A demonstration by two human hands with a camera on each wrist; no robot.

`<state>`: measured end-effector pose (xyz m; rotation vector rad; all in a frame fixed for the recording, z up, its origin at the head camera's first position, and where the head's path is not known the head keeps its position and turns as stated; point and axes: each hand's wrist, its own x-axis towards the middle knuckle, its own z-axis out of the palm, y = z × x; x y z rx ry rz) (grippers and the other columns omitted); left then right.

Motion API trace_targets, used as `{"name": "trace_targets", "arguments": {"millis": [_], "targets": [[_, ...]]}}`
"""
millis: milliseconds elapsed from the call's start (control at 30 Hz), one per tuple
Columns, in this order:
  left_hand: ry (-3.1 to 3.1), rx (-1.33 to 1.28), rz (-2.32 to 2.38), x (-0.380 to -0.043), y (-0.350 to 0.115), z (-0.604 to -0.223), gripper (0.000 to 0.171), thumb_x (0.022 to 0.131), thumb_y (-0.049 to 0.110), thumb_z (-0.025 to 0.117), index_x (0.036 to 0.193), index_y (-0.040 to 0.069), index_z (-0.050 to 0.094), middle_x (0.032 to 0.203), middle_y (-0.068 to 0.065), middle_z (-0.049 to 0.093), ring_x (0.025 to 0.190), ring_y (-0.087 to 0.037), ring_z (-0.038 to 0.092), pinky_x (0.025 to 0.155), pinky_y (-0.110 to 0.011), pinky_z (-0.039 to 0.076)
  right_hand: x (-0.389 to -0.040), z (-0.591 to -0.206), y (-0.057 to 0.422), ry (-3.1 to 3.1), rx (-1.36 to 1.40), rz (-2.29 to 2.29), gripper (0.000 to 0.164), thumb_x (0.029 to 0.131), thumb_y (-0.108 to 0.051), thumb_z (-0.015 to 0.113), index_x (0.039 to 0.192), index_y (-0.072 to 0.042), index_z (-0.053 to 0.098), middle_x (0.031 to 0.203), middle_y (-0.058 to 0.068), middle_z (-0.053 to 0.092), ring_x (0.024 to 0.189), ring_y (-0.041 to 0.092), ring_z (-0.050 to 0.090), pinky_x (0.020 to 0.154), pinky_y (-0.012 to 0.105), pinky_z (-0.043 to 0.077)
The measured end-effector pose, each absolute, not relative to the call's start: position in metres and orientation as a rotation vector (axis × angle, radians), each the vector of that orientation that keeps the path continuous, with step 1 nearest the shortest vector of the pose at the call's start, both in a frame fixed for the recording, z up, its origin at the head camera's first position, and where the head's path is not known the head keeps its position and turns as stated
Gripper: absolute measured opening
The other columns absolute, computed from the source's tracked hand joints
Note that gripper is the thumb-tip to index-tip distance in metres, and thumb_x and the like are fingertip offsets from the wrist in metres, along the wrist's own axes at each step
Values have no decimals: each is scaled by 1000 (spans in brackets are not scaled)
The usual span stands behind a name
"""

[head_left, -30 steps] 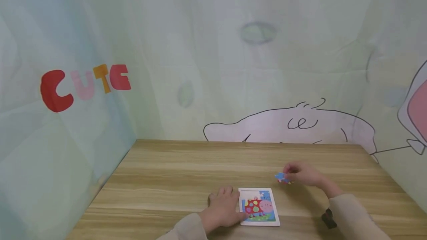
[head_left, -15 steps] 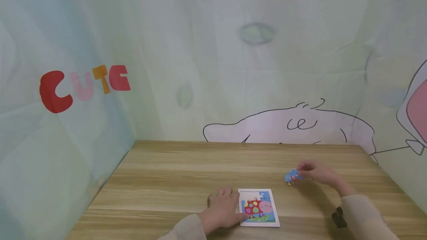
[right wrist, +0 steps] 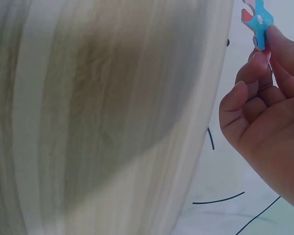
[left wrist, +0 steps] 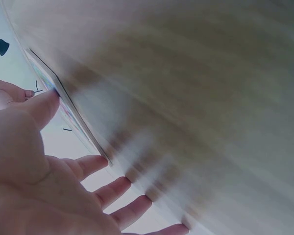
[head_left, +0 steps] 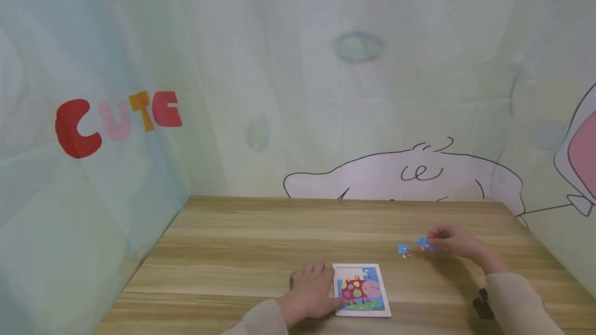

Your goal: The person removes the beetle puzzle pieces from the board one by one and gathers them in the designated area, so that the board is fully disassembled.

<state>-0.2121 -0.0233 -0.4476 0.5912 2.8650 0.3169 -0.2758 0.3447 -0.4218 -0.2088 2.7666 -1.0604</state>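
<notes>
head: blue puzzle piece (head_left: 423,243) in right hand (head_left: 458,243)

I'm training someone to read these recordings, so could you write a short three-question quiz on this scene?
1. Which hand pinches a puzzle piece?
2. True or false: a second piece lies on the table, outside the white frame.
3. In the head view, which part of the framed puzzle is unfilled? A) upper left; B) upper right; C) lower right.

Key: 1. The right hand. 2. True. 3. A.
</notes>
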Motion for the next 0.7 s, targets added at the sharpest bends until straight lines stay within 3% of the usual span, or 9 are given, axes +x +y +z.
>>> {"name": "trace_targets", "arguments": {"millis": [333, 700], "targets": [[2860, 587, 320, -213, -23, -449, 75, 81, 60, 65, 136, 10, 52, 131, -11, 47, 119, -29, 42, 91, -63, 37, -277, -434, 355, 2766, -262, -1075, 16, 91, -13, 62, 96, 2, 63, 86, 4, 62, 79, 17, 51, 69, 31, 42], [2865, 599, 321, -212, -23, -449, 77, 81, 60, 64, 138, 9, 51, 135, -14, 46, 126, -33, 40, 93, -66, 35, -279, -438, 355, 2758, -158, -1065, 14, 89, -8, 62, 97, 3, 63, 87, 4, 61, 79, 18, 48, 69, 31, 39]]}}
